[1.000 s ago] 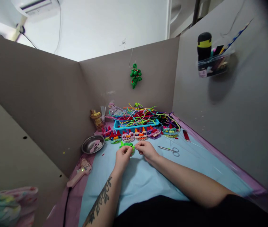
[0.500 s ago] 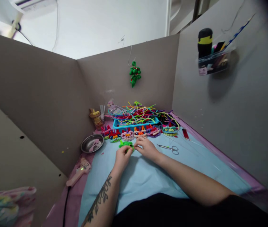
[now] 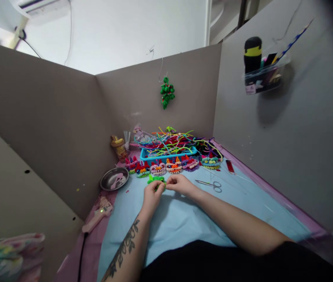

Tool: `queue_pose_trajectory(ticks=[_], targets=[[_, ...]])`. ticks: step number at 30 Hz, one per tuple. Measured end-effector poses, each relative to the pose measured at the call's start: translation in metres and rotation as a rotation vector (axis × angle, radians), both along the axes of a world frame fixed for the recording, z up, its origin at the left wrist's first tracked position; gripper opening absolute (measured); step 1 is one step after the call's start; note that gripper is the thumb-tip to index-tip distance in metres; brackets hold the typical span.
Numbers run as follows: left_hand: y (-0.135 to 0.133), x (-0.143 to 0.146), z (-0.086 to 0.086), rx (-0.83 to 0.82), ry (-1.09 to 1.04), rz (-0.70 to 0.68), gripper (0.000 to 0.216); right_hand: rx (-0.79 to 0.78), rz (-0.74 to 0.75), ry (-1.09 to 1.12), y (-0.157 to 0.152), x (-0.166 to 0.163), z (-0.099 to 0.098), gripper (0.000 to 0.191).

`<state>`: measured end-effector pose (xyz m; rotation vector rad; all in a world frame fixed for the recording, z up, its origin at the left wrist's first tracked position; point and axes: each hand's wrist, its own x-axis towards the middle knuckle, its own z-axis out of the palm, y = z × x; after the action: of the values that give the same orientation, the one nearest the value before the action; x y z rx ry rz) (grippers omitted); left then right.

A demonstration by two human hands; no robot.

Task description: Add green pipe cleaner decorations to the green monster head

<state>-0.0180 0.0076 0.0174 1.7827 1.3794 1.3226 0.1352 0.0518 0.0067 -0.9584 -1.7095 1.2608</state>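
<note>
A small green pipe-cleaner figure (image 3: 155, 179) is between my hands, over the blue cloth (image 3: 181, 219). My left hand (image 3: 152, 193) pinches its lower side with thumb and forefinger. My right hand (image 3: 181, 184) has its thumb and fingertips brought together at the figure's right edge; whatever they pinch there is too small to make out. Just beyond my hands stands a row of fuzzy coloured heads, among them an orange one (image 3: 173, 166) and a pink one (image 3: 158, 168). To the right of my right hand lie scissors (image 3: 210, 185).
Behind the row, a blue tray (image 3: 166, 158) overflows with pipe cleaners (image 3: 172, 143). On the left are a metal bowl (image 3: 107, 182) and a pink glue gun (image 3: 99, 215) with a lit light and a cord. Grey panels (image 3: 154, 105) enclose the table on three sides.
My right hand's fingers have lowered slightly and drawn closer together beside the green figure. My left hand keeps its pinch in nearly the same place.
</note>
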Motion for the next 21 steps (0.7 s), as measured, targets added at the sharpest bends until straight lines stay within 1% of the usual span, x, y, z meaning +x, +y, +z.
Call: queue_pose_trajectory(ticks=[4, 8, 11, 16, 19, 21], targets=[[0.001, 0.001, -0.002, -0.092, -0.14, -0.037, 0.019, -0.117, 0.024, 0.125, -0.002, -0.002, -0.001, 0.021], [0.003, 0.001, -0.004, -0.167, -0.253, -0.042, 0.02, -0.159, 0.031, 0.211, -0.003, -0.003, -0.003, 0.022], [0.003, 0.002, -0.003, -0.203, -0.302, -0.041, 0.022, -0.149, 0.009, 0.247, -0.004, -0.004, -0.004, 0.023], [0.002, 0.006, -0.001, -0.235, -0.366, -0.007, 0.025, -0.086, -0.037, 0.267, -0.009, -0.009, -0.001, 0.023], [0.002, 0.008, -0.003, -0.275, -0.446, -0.035, 0.032, -0.064, -0.063, 0.298, -0.012, -0.013, 0.003, 0.022], [0.003, 0.007, -0.004, -0.314, -0.527, -0.071, 0.04, -0.088, -0.086, 0.317, -0.013, -0.014, 0.006, 0.022]])
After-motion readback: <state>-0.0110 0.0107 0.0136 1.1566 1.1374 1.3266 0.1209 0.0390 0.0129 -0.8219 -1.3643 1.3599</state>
